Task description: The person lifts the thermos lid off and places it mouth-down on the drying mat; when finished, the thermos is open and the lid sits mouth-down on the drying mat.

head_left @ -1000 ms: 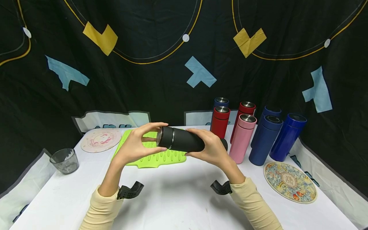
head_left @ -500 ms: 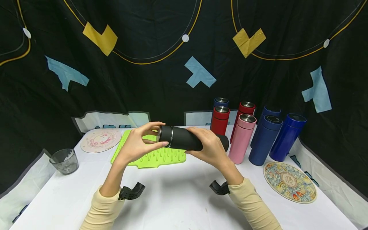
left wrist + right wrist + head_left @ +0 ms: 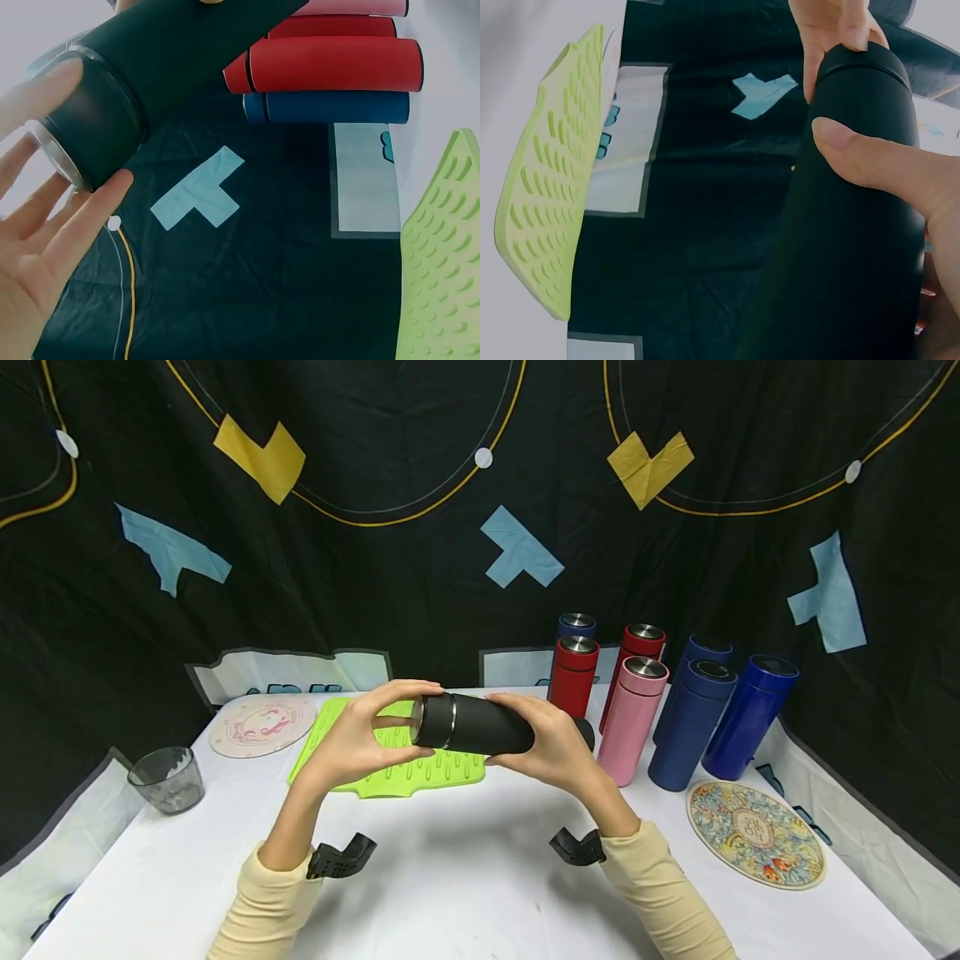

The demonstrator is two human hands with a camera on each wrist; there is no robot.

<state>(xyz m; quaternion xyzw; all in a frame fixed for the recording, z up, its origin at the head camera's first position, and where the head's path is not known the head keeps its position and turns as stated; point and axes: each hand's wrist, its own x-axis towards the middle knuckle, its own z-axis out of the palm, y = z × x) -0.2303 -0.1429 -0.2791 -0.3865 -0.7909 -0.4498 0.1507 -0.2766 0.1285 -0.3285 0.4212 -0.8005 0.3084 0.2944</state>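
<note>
Bottle [image 3: 483,724], head view: black, held on its side above the table [image 3: 465,877]; cap [image 3: 435,720] seen against the green mat [image 3: 423,775], base [image 3: 585,734] past the mat's right edge.
Left hand [image 3: 348,743], head view: thumb and fingers pinched on the cap, at the bottle's end.
Right hand [image 3: 547,739], head view: curled round the bottle's middle, right of the mat, the base poking out beyond it.
Standing bottles [image 3: 637,727], head view: right of the mat.
Glass [image 3: 168,781], head view: left of the mat.
Cap, left wrist view: thumb across its side, forefinger touching its edge; mat well apart.
Bottle, right wrist view: right thumb laid along it near the cap, other fingers mostly hidden; mat apart.
</note>
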